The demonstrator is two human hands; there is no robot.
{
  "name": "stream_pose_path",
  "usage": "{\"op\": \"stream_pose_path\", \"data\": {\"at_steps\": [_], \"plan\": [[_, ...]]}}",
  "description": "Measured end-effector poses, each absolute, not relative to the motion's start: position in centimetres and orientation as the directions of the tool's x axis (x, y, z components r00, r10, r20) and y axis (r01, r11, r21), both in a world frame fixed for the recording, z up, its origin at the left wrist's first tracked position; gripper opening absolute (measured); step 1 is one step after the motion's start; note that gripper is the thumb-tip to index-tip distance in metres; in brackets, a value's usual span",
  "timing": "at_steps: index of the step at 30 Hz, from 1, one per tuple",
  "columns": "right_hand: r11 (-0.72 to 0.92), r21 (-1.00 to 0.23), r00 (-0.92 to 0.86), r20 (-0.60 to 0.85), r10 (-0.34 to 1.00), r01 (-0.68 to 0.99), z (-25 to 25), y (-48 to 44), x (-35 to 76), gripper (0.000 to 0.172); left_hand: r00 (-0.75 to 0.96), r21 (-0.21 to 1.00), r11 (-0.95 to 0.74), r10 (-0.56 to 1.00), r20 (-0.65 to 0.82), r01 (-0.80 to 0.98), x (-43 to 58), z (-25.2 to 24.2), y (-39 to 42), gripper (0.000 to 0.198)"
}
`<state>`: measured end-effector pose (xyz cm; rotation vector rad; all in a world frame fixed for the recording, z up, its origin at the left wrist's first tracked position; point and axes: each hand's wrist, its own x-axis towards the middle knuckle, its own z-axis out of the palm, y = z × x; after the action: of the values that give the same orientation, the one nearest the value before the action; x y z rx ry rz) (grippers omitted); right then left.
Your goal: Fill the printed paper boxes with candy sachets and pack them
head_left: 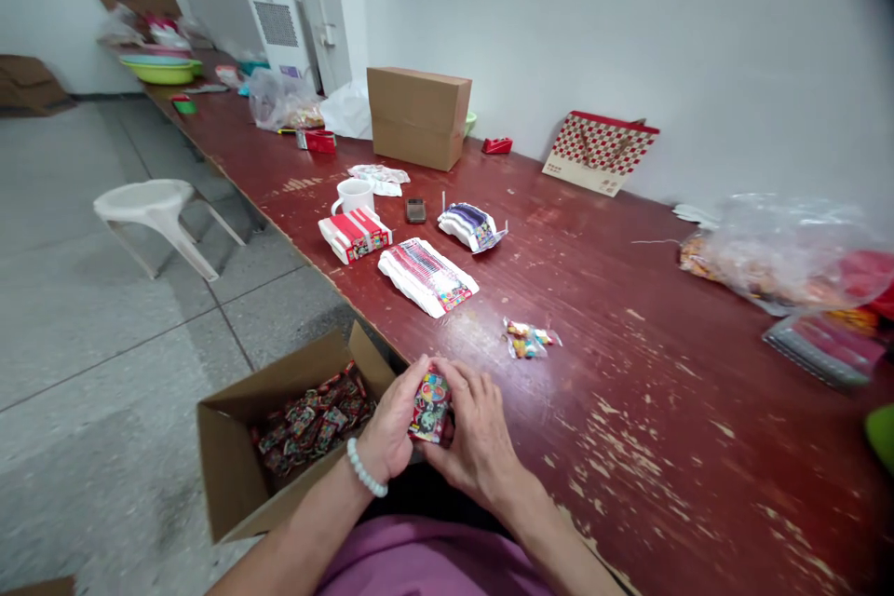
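Grip: left hand (pixel 389 436) and right hand (pixel 480 440) both clasp small colourful packet (pixel 429 407), just right of open carton (pixel 230 475). Risk: fingertip hold only; slack fingers could drop packet beside carton, onto floor (pixel 104 345).

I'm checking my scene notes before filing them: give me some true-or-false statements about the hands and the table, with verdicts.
1. The left hand and right hand hold one colourful packet together. True.
2. The open carton beside the left hand holds white mugs. False: the carton holds small dark-red packets.
3. A white mug stands on the red table. True.
4. The white stool stands on the table. False: it stands on the floor.
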<state>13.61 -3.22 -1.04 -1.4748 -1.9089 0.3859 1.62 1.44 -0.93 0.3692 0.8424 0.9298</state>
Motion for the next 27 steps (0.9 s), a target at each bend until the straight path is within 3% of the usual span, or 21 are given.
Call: {"op": "stream_pose_path", "data": {"at_steps": [5, 10, 11, 13, 16, 21, 27], "plan": [[0.354, -0.663, -0.195, 0.305, 0.932, 0.66, -0.5, -0.8, 11.5, 0.079, 0.255, 0.699, 0.483, 0.875, -0.412, -0.527, -0.7, -1.2, 2.0, 0.03], [0.379, -0.714, -0.362, 0.186, 0.913, 0.589, -1.2, 3.0, 11.6, 0.096, 0.143, 0.866, 0.41, 0.912, -0.385, -0.285, -6.2, -2.9, 3.0, 0.051], [0.371, -0.73, -0.332, 0.207, 0.92, 0.574, -1.4, 4.4, 12.5, 0.096, 0.053, 0.906, 0.374, 0.927, -0.371, -0.197, -7.9, -3.6, 3.3, 0.057], [0.278, -0.736, -0.126, 0.256, 0.958, 0.618, -1.9, 7.9, 14.8, 0.078, -0.169, 0.959, 0.281, 0.947, -0.274, 0.022, -11.2, -4.9, 4.1, 0.064], [-0.041, -0.649, 0.196, 0.169, 0.966, 0.76, -2.5, 13.1, 18.3, 0.074, -0.361, 0.953, 0.243, 0.918, -0.165, 0.182, -15.2, -6.4, 4.8, 0.069], [-0.239, -0.635, 0.348, 0.05, 0.936, 0.735, -3.5, 16.9, 20.4, 0.069, -0.286, 0.956, 0.237, 0.941, -0.182, 0.172, -15.4, -6.3, 5.2, 0.06], [-0.253, -0.77, 0.456, 0.055, 0.888, 0.586, -3.9, 16.4, 20.2, 0.06, -0.221, 0.965, 0.178, 0.966, -0.134, 0.192, -11.4, -4.9, 5.2, 0.051]]}}
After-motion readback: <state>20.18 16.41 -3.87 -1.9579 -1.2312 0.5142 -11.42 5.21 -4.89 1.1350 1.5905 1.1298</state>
